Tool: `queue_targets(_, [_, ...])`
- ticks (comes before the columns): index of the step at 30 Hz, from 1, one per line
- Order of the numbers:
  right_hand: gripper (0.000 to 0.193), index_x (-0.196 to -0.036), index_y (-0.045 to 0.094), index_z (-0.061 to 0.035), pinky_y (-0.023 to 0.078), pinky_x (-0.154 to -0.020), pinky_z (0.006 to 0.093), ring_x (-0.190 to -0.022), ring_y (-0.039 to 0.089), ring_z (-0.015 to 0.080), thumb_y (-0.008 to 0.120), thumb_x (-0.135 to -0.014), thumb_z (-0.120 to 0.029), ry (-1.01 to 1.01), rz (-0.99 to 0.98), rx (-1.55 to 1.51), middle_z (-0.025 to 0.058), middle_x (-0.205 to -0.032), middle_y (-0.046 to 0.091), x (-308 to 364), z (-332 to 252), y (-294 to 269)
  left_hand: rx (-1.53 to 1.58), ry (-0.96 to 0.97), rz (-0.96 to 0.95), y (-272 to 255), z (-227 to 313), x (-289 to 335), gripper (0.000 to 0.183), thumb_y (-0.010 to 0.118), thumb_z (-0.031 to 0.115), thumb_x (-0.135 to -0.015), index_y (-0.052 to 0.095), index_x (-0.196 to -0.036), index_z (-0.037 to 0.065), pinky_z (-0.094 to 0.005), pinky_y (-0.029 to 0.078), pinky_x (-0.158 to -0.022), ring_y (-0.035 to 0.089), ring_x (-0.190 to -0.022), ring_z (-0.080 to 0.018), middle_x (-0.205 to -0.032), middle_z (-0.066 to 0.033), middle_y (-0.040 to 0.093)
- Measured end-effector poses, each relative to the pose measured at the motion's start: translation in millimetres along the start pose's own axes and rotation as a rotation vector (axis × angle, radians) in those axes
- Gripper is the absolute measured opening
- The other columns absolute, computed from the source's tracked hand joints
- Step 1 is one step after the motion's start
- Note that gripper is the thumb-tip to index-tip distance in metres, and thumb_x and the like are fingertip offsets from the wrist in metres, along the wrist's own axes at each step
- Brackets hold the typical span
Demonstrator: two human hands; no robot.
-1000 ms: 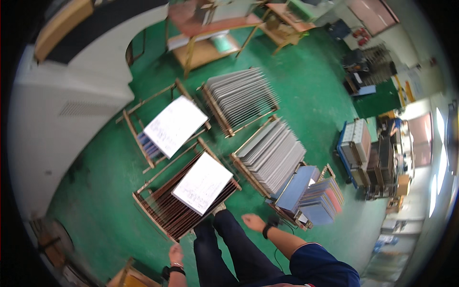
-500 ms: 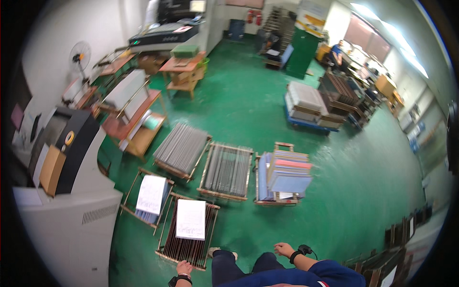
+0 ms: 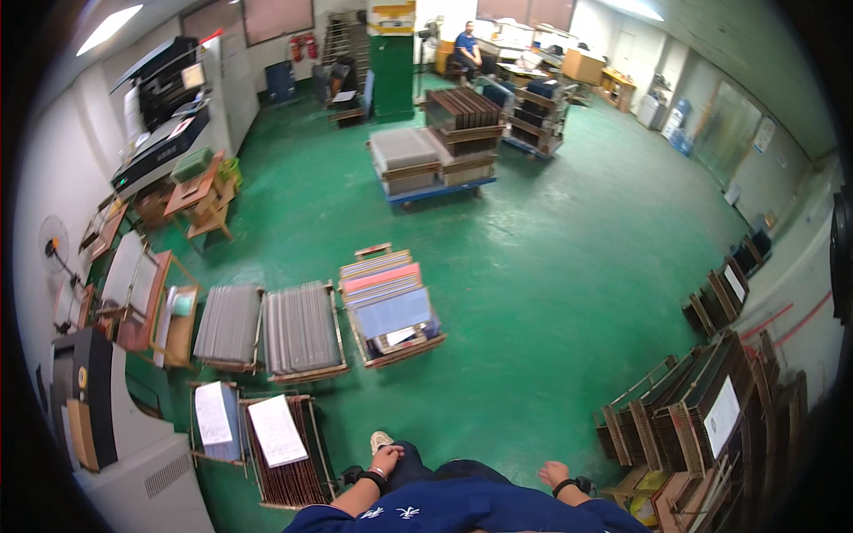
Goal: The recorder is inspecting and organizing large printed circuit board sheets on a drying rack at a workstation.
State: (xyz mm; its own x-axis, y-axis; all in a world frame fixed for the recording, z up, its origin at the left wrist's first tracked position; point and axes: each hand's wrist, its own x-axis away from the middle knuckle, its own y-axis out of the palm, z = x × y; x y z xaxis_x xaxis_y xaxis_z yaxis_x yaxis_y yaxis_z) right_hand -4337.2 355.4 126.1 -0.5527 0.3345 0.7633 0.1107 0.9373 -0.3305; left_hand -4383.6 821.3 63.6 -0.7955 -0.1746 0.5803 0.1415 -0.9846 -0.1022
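Note:
My left hand (image 3: 386, 458) hangs near my left thigh, its loose fingers apart and nothing seen in them. Out to the other side, my right hand (image 3: 553, 473) is held away from my body over the green floor, loosely open and empty. Each wrist wears a dark band. Closest to the left hand is a rack with dark rods (image 3: 310, 473), topped by a white paper sheet (image 3: 276, 431). Beside it stands a smaller rack with blue panels and another white sheet (image 3: 213, 414).
Ahead stands a rack of blue and pink boards (image 3: 392, 311), with grey slotted racks (image 3: 302, 329) left of it. Stacked dark racks (image 3: 662, 422) line the right. Farther off are a loaded blue dolly (image 3: 440, 189), a green pillar (image 3: 392, 78) and a seated person (image 3: 467, 49).
My view has swung to the right, so the racks and machine shift left and the right-hand stacked racks show more fully. My body has moved forward; both hands remain without a held object.

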Motion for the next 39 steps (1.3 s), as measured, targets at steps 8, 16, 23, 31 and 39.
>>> queue_targets(8, [0.024, -0.094, 0.059, -0.0039, 0.047, -0.058, 0.0384, -0.069, 0.06, 0.0282, 0.048, -0.087, -0.024, 0.269, 0.107, -0.264, 0.0133, -0.086, 0.061, -56, 71, -67, 0.025, -0.439, 0.1, -2, 57, -95, 0.028, 0.042, 0.011, -0.085, 0.059, -0.107, 0.01, -0.0295, 0.049, -0.048, 0.063, -0.065, -0.0193, -0.09, -0.0094, 0.065])
queue_targets(16, [0.026, -0.099, 0.059, -0.0021, 0.049, -0.063, 0.0351, -0.075, 0.062, 0.0252, 0.048, -0.088, -0.023, 0.045, -0.18, 0.027, 0.0118, -0.09, 0.062, -105, -57, 11, -0.109, -0.461, -0.067, 47, 141, -256, 0.027, 0.041, 0.008, -0.085, 0.058, -0.106, 0.008, -0.0342, 0.049, -0.045, 0.062, -0.061, -0.0228, -0.085, -0.0123, 0.064])
queue_targets(23, [0.031, -0.114, 0.052, -0.0014, 0.049, -0.064, 0.0288, -0.08, 0.062, 0.0189, 0.045, -0.09, -0.019, -0.144, -0.013, -0.292, 0.0114, -0.093, 0.062, -135, -274, 11, -0.057, -0.212, -0.175, 138, 320, -408, 0.023, 0.04, 0.008, -0.086, 0.058, -0.101, 0.008, -0.0296, 0.045, -0.043, 0.057, -0.055, -0.0167, -0.08, -0.0095, 0.063])
queue_targets(31, [0.026, -0.102, 0.062, -0.004, 0.049, -0.066, 0.0287, -0.08, 0.062, 0.0166, 0.048, -0.088, -0.022, -0.264, -0.172, 0.185, 0.0084, -0.087, 0.064, -336, -184, -17, -0.083, -0.183, -0.3, 253, 390, -499, 0.026, 0.041, 0.009, -0.085, 0.057, -0.105, 0.007, -0.0329, 0.051, -0.055, 0.062, -0.066, -0.0206, -0.088, -0.0111, 0.064])
queue_targets(39, [0.026, -0.101, 0.062, -0.0042, 0.049, -0.065, 0.0285, -0.079, 0.062, 0.0163, 0.049, -0.088, -0.022, -0.157, -0.285, 0.28, 0.0081, -0.086, 0.064, -422, -415, -110, -0.995, 0.72, -0.713, 273, 334, -580, 0.03, 0.045, 0.007, -0.083, 0.057, -0.111, 0.006, -0.035, 0.053, -0.057, 0.064, -0.073, -0.0248, -0.098, -0.0153, 0.063])
